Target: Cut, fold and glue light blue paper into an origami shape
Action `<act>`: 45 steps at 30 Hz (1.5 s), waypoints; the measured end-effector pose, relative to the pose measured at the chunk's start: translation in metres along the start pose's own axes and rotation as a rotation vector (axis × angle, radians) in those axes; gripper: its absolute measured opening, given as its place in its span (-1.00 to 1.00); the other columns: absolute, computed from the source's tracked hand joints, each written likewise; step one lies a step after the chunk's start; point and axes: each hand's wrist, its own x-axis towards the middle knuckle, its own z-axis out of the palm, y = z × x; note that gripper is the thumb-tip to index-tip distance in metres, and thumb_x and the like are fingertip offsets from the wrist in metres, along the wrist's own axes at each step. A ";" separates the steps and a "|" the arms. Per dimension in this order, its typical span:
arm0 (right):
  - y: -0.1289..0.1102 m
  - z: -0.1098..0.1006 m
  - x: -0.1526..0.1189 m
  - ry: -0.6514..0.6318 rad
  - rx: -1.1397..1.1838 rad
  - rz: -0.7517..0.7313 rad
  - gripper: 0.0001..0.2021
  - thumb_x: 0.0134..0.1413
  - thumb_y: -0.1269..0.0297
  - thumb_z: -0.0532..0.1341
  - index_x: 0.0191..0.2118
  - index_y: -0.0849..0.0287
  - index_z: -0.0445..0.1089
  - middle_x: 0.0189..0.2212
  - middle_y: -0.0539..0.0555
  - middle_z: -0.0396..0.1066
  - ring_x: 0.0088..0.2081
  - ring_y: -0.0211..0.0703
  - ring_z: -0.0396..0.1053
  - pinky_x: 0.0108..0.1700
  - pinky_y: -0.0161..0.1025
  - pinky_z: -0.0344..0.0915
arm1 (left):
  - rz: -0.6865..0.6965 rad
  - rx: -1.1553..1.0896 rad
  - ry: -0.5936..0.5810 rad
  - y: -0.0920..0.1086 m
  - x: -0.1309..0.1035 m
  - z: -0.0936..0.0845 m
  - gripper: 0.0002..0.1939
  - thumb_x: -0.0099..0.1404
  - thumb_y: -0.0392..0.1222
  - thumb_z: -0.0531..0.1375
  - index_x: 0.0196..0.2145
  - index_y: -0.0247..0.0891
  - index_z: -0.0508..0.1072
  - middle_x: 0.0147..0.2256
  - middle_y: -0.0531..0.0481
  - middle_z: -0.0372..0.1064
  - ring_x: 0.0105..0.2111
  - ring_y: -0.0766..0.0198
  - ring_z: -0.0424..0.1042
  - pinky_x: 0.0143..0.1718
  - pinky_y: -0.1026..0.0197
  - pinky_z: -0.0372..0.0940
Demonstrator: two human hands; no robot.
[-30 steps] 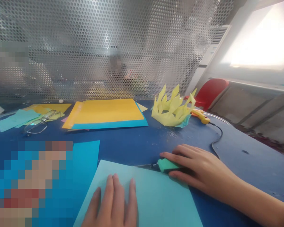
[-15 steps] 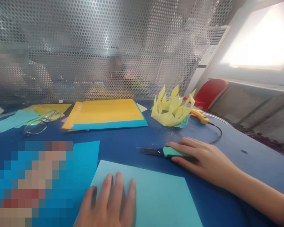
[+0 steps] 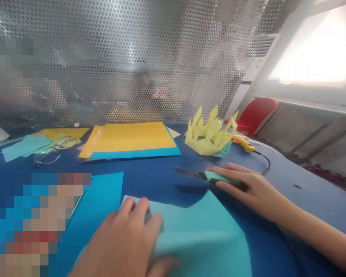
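Observation:
My right hand (image 3: 258,188) is closed around the green-and-black handle of a pair of scissors (image 3: 216,177). Their dark blades point left, slightly raised, with a shadow on the table below. A light teal sheet of paper (image 3: 202,219) lies in front of me, its far right corner bent up off the table. Over the sheet's left part, my left hand (image 3: 123,234) grips it with curled fingers; the thumb is blurred. Partly under that hand is a brighter blue sheet (image 3: 103,200).
Yellow and blue sheets (image 3: 129,136) are stacked at the back. Beside them stands a yellow paper crown (image 3: 209,138), near an orange corded tool (image 3: 243,143). Eyeglasses (image 3: 47,156) rest by paper scraps (image 3: 24,146) on the left. A perforated panel (image 3: 109,57) borders the table; a red chair (image 3: 259,111) stands beyond.
My left hand has gone from lying spread on the teal sheet to curling around it, and the sheet has bent upward. The scissors have risen and shifted slightly right with my right hand.

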 end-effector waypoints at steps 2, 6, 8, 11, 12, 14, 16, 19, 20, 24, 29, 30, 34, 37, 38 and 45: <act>-0.001 -0.003 0.002 0.010 0.030 0.030 -0.51 0.33 -0.14 0.06 0.10 0.01 0.52 -0.15 0.13 0.54 -0.23 0.02 0.53 -0.21 -0.10 0.47 | -0.058 -0.271 -0.069 -0.014 0.004 -0.008 -0.42 0.37 0.31 0.01 0.07 -0.08 0.53 0.24 -0.19 0.32 0.20 -0.26 0.33 0.12 -0.28 0.31; -0.002 -0.008 0.004 0.021 0.058 0.068 -0.49 0.33 -0.15 0.06 0.07 0.05 0.54 -0.18 0.15 0.55 -0.26 0.03 0.51 -0.24 -0.09 0.45 | -0.312 -0.545 0.001 -0.029 0.005 -0.024 -0.13 0.11 0.66 -0.11 0.10 0.08 0.46 0.17 -0.05 0.40 0.14 -0.26 0.38 0.03 -0.20 0.36; -0.002 -0.009 0.004 0.009 0.059 0.066 -0.51 0.31 -0.15 0.09 0.06 0.06 0.55 -0.18 0.15 0.55 -0.25 0.03 0.51 -0.21 -0.07 0.45 | -0.371 -0.608 0.083 -0.033 0.003 -0.030 -0.20 0.11 0.65 -0.10 -0.05 0.11 0.54 0.05 0.00 0.49 0.09 -0.23 0.41 -0.06 -0.09 0.40; -0.002 -0.009 0.003 -0.017 0.047 0.037 -0.51 0.27 -0.16 0.12 0.05 0.03 0.55 -0.20 0.13 0.53 -0.28 0.00 0.50 -0.20 -0.06 0.44 | -0.294 -0.731 0.121 -0.037 0.006 -0.035 -0.34 0.14 0.57 -0.05 -0.19 0.11 0.57 0.01 0.08 0.51 0.11 -0.18 0.38 0.01 -0.04 0.35; -0.002 -0.009 0.003 -0.023 0.039 0.023 -0.52 0.27 -0.17 0.12 0.05 0.02 0.55 -0.21 0.13 0.52 -0.30 -0.01 0.50 -0.21 -0.07 0.44 | -0.269 -0.753 0.110 -0.039 0.008 -0.034 -0.38 0.16 0.52 -0.02 -0.22 0.09 0.57 0.00 0.08 0.52 0.10 -0.16 0.39 0.03 -0.04 0.33; -0.002 -0.010 0.002 -0.031 0.018 -0.008 -0.53 0.27 -0.15 0.12 0.04 0.00 0.56 -0.21 0.13 0.52 -0.30 -0.03 0.50 -0.24 -0.11 0.43 | -0.250 -0.761 0.083 -0.041 0.012 -0.031 -0.46 0.20 0.43 0.03 -0.22 0.04 0.57 -0.05 0.05 0.54 0.04 -0.13 0.43 0.03 -0.05 0.33; -0.002 -0.010 0.001 -0.036 -0.006 -0.042 -0.57 0.28 -0.10 0.13 0.04 0.00 0.56 -0.20 0.13 0.53 -0.30 -0.05 0.51 -0.26 -0.15 0.43 | -0.245 -0.755 0.070 -0.042 0.015 -0.026 -0.48 0.20 0.38 0.08 -0.17 0.00 0.57 -0.10 0.01 0.56 -0.01 -0.11 0.46 -0.01 -0.03 0.36; -0.001 -0.010 0.000 -0.046 -0.040 -0.103 -0.63 0.27 -0.02 0.16 0.03 0.00 0.56 -0.21 0.12 0.52 -0.29 -0.06 0.51 -0.25 -0.16 0.43 | -0.187 -0.678 0.124 -0.039 0.017 -0.018 -0.44 0.16 0.34 0.16 -0.05 -0.04 0.55 -0.13 -0.04 0.55 0.02 -0.12 0.45 -0.03 -0.01 0.38; -0.001 -0.010 0.000 -0.050 -0.048 -0.125 -0.64 0.27 -0.01 0.17 0.03 0.00 0.56 -0.21 0.11 0.52 -0.29 -0.06 0.51 -0.25 -0.16 0.43 | -0.152 -0.625 0.134 -0.039 0.017 -0.015 -0.42 0.15 0.33 0.18 -0.01 -0.05 0.53 -0.11 -0.05 0.55 0.04 -0.13 0.44 -0.01 -0.01 0.38; -0.001 -0.011 -0.001 -0.066 -0.066 -0.217 -0.66 0.27 0.02 0.19 0.04 0.00 0.54 -0.23 0.10 0.51 -0.29 -0.07 0.50 -0.24 -0.16 0.43 | -0.060 -0.466 0.097 -0.038 0.017 -0.008 -0.32 0.09 0.29 0.25 0.11 -0.06 0.46 -0.02 -0.10 0.49 0.13 -0.16 0.37 0.05 -0.05 0.34; -0.002 -0.017 -0.002 -0.068 -0.079 -0.318 -0.71 0.26 0.13 0.23 0.02 0.03 0.54 -0.24 0.12 0.51 -0.30 -0.08 0.48 -0.24 -0.18 0.39 | -0.040 -0.432 0.010 -0.039 0.018 -0.006 -0.19 -0.03 0.21 0.37 0.17 -0.06 0.41 0.12 -0.16 0.36 0.22 -0.25 0.24 0.10 -0.15 0.30; -0.002 -0.019 -0.002 -0.068 -0.080 -0.333 -0.72 0.26 0.14 0.24 0.02 0.04 0.54 -0.25 0.13 0.50 -0.30 -0.08 0.47 -0.25 -0.19 0.38 | -0.039 -0.425 -0.015 -0.038 0.019 -0.006 -0.17 -0.06 0.17 0.40 0.17 -0.07 0.40 0.14 -0.16 0.34 0.23 -0.27 0.22 0.11 -0.18 0.29; 0.000 -0.021 -0.002 -0.070 -0.076 -0.382 -0.72 0.26 0.17 0.24 0.02 0.09 0.52 -0.26 0.14 0.50 -0.30 -0.09 0.46 -0.25 -0.19 0.36 | -0.040 -0.415 -0.072 -0.037 0.020 -0.010 -0.25 -0.08 0.03 0.45 0.10 -0.06 0.43 0.11 -0.09 0.31 0.22 -0.24 0.18 0.14 -0.24 0.24; 0.001 -0.022 -0.002 -0.072 -0.064 -0.408 -0.73 0.27 0.20 0.24 0.03 0.09 0.52 -0.26 0.13 0.50 -0.28 -0.10 0.46 -0.23 -0.20 0.37 | -0.052 -0.421 -0.081 -0.036 0.021 -0.012 -0.35 -0.06 0.02 0.44 0.02 -0.04 0.45 0.06 -0.04 0.30 0.21 -0.20 0.16 0.14 -0.23 0.23; 0.002 -0.022 -0.002 -0.071 -0.059 -0.412 -0.74 0.27 0.20 0.24 0.02 0.09 0.52 -0.26 0.14 0.50 -0.28 -0.11 0.46 -0.22 -0.21 0.37 | -0.060 -0.423 -0.084 -0.036 0.021 -0.012 -0.38 -0.06 0.02 0.44 -0.01 -0.05 0.45 0.06 -0.03 0.29 0.20 -0.20 0.17 0.12 -0.23 0.24; 0.002 -0.021 -0.002 -0.079 -0.013 -0.446 -0.72 0.27 0.11 0.23 0.02 0.06 0.50 -0.28 0.12 0.50 -0.29 -0.11 0.48 -0.23 -0.21 0.41 | -0.126 -0.432 -0.102 -0.033 0.017 -0.016 -0.45 -0.09 -0.06 0.40 -0.11 -0.08 0.40 0.08 -0.08 0.28 0.16 -0.22 0.23 -0.03 -0.12 0.35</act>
